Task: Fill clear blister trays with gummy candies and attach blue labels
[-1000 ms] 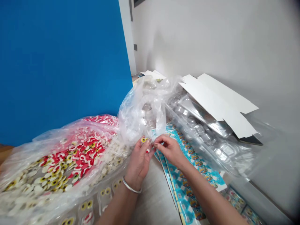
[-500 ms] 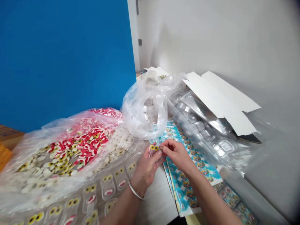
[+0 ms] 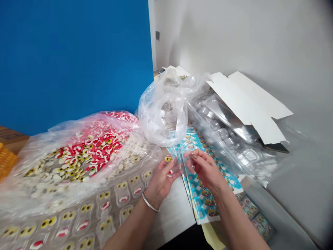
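Two hands at work: left hand (image 3: 161, 177) fingers clamped on clear shell (image 3: 171, 171), right hand (image 3: 205, 169) fingertips pinching clear film (image 3: 190, 165). Wrists bent inward, forearms converging over near edge of table (image 3: 170, 218); printed sheets (image 3: 202, 203) beneath right.

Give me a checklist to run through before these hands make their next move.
1. Left hand grips the clear blister: ok.
2. Both eyes seated in that blister: cannot tell; only one yellow eye shows.
3. Right-hand fingers hold clear plastic: ok, near the left fingers.
4. Loose red and yellow pieces near the left hand: ok, heaped in plastic to its left.
5. Blue printed sheets unobstructed: not ok; the right hand and forearm overlap them in view.
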Demonstrator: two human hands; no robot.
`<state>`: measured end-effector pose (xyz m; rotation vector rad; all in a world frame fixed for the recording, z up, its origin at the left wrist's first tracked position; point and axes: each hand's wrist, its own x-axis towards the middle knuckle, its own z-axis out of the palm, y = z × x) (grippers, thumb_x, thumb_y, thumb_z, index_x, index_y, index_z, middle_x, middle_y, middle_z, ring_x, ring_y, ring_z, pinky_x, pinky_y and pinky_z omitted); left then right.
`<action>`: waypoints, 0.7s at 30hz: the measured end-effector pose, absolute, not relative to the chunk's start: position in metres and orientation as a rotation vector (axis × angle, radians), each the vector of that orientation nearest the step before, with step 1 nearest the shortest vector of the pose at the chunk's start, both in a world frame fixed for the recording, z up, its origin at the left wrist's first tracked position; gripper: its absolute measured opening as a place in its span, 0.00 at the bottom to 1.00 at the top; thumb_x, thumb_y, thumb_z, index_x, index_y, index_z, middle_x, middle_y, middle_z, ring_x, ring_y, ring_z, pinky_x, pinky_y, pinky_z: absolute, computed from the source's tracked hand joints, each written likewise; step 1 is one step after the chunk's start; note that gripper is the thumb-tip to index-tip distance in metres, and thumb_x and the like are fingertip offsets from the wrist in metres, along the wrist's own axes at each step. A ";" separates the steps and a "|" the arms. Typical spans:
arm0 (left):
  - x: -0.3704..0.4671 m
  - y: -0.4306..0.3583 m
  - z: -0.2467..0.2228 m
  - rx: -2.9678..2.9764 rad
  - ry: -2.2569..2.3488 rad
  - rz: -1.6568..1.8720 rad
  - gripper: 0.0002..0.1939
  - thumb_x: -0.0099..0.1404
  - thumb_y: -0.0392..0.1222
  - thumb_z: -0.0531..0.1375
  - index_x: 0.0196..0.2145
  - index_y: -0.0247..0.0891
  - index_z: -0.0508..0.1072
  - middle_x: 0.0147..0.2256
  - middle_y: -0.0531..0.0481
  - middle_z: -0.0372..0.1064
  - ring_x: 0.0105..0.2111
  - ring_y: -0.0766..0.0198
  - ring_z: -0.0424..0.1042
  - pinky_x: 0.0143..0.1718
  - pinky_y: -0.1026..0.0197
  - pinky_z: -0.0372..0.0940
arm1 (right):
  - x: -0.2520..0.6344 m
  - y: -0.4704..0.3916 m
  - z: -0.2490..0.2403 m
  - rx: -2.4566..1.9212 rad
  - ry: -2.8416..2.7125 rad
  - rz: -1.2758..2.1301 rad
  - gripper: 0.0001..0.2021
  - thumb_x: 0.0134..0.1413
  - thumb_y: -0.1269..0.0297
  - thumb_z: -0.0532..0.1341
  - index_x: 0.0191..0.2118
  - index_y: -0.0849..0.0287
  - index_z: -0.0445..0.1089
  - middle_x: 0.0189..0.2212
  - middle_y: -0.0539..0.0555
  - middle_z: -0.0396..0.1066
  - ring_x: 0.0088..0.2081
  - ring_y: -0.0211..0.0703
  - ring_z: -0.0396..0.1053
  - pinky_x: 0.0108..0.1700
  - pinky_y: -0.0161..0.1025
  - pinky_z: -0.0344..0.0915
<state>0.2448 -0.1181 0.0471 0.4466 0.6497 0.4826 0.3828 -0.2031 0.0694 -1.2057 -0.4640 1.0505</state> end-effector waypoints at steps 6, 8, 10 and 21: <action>0.245 -0.121 0.044 0.448 0.680 0.457 0.15 0.55 0.41 0.72 0.40 0.37 0.76 0.41 0.45 0.75 0.40 0.59 0.75 0.45 0.52 0.71 | 0.380 -0.215 0.053 -1.099 -0.197 1.077 0.14 0.44 0.57 0.72 0.30 0.57 0.69 0.33 0.53 0.78 0.23 0.35 0.67 0.24 0.32 0.64; 0.243 -0.122 0.043 0.476 0.712 0.442 0.14 0.55 0.40 0.72 0.38 0.37 0.75 0.41 0.46 0.75 0.42 0.59 0.74 0.46 0.53 0.70 | 0.384 -0.217 0.045 -1.094 -0.155 1.028 0.14 0.43 0.58 0.73 0.30 0.58 0.70 0.34 0.53 0.79 0.23 0.35 0.68 0.24 0.31 0.65; 0.240 -0.124 0.042 0.504 0.751 0.444 0.13 0.55 0.40 0.71 0.38 0.38 0.75 0.41 0.46 0.74 0.43 0.59 0.73 0.47 0.55 0.69 | 0.389 -0.220 0.040 -1.086 -0.125 0.999 0.13 0.42 0.59 0.73 0.30 0.58 0.71 0.36 0.54 0.79 0.24 0.34 0.69 0.24 0.31 0.66; 0.212 -0.144 0.065 0.320 0.562 0.508 0.18 0.68 0.53 0.56 0.40 0.35 0.75 0.37 0.44 0.74 0.36 0.58 0.74 0.40 0.55 0.69 | 0.328 -0.218 0.052 -1.090 -0.254 1.169 0.15 0.49 0.54 0.71 0.30 0.58 0.69 0.26 0.49 0.74 0.21 0.34 0.66 0.21 0.30 0.63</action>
